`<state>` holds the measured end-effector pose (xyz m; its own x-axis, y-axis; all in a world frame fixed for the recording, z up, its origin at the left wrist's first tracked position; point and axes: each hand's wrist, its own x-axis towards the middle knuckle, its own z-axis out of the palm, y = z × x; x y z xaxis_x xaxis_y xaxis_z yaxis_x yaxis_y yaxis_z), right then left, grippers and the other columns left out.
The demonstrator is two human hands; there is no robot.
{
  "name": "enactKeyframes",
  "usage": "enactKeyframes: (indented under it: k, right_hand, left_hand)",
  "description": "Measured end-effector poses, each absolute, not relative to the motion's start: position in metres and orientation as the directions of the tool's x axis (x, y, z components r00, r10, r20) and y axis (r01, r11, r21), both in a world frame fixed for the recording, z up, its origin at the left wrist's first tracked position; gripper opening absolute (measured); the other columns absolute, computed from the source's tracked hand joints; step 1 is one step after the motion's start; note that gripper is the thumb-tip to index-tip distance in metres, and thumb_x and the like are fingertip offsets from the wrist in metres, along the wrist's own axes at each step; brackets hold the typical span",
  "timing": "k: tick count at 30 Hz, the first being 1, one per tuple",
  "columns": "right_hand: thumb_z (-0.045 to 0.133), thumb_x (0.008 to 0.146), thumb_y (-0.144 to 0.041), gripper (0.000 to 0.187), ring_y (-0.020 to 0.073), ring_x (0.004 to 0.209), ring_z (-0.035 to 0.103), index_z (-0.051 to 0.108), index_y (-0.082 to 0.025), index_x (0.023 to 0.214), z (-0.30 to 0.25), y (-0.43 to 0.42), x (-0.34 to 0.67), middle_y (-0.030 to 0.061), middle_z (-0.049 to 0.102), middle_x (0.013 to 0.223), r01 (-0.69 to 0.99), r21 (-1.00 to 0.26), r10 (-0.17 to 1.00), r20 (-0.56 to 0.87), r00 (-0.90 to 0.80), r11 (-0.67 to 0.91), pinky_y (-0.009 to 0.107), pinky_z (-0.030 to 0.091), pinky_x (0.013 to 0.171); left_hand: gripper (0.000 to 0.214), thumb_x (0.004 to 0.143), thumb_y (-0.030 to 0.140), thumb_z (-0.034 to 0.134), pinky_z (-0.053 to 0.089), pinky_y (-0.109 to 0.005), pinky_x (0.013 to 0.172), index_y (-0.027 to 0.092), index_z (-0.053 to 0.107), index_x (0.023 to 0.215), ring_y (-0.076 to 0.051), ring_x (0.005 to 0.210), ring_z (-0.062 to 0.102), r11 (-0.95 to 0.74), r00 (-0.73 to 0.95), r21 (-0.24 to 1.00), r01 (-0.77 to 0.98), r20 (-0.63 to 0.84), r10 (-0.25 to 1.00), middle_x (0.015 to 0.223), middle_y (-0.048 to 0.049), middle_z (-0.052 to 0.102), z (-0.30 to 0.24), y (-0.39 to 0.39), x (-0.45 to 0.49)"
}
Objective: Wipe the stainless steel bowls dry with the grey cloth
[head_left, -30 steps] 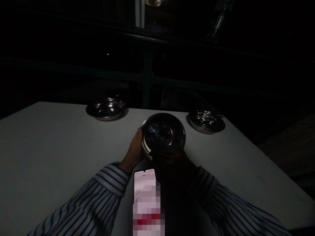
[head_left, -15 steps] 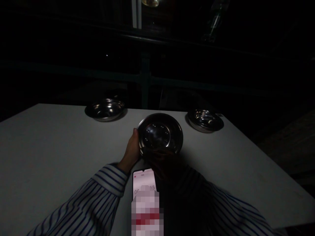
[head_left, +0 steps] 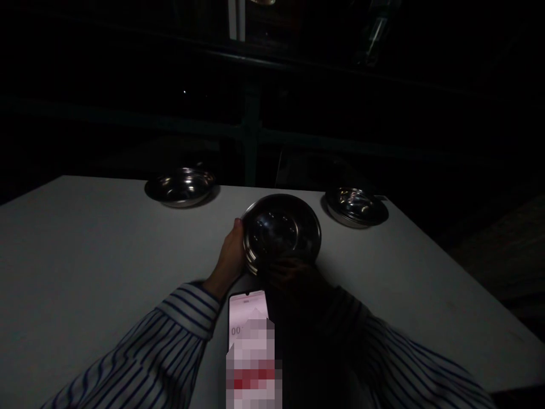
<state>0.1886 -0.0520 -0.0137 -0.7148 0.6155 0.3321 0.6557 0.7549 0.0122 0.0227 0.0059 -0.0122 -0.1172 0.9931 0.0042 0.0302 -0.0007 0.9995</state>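
Observation:
A shiny steel bowl (head_left: 276,227) is tilted towards me above the middle of the white table. Several rim lines show at its lower left, so it may be more than one bowl nested together. My left hand (head_left: 232,250) grips it by the left side, thumb up along the rim. Deep in shadow, my right hand (head_left: 298,278) is at the bowl's near edge. Its fingers lie across or against that edge, but the dark hides whether they grip it. Below the bowl, a phone (head_left: 247,312) with a lit, partly blurred-out screen lies on the table.
Another steel bowl (head_left: 181,187) stands at the table's far left edge. To the far right stands a further steel bowl (head_left: 356,207), perhaps a nested stack. The white table (head_left: 106,244) ends in dark space behind, where a bottle-like shape (head_left: 377,34) glints.
The held bowl has shifted slightly to the right with both hands. My right hand has moved a little right along its near edge. The view has tipped slightly.

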Motion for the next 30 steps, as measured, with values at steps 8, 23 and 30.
enactKeyframes:
  k: [8,23,30]
  right_hand:
    - [0.049,0.085,-0.019,0.036,0.0238,0.107,0.057,0.055,-0.021,0.121,-0.020,-0.046,0.193,0.0056,0.060,0.119,0.605,0.006,0.566,0.350,-0.747,0.796,0.043,0.047,0.088]
    - [0.050,0.086,-0.020,0.039,0.0214,0.111,0.054,0.050,-0.017,0.125,-0.006,-0.050,0.168,0.0094,0.057,0.123,0.645,-0.122,0.649,0.285,-0.705,0.754,0.037,0.046,0.090]
    - [0.046,0.087,-0.014,0.032,0.0216,0.102,0.060,0.057,-0.018,0.117,-0.021,-0.047,0.205,0.0047,0.063,0.114,0.608,0.132,0.541,0.336,-0.771,0.783,0.040,0.050,0.084]
  left_hand:
    - [0.073,0.072,0.074,0.027,0.042,-0.040,0.088,0.015,0.066,0.086,-0.027,0.094,0.061,-0.045,-0.102,0.996,0.074,0.052,0.993,0.092,-0.0116,0.069,-0.012,0.007,0.017]
    - [0.069,0.074,0.072,0.029,0.037,-0.038,0.094,0.017,0.067,0.092,-0.026,0.103,0.058,-0.021,-0.119,0.998,0.054,0.027,0.993,0.102,-0.0104,0.068,-0.009,0.006,0.021]
    - [0.071,0.073,0.073,0.030,0.041,-0.039,0.090,0.015,0.068,0.090,-0.027,0.096,0.061,-0.010,-0.077,1.000,0.020,0.012,0.997,0.091,-0.0105,0.071,-0.010,0.007,0.017]
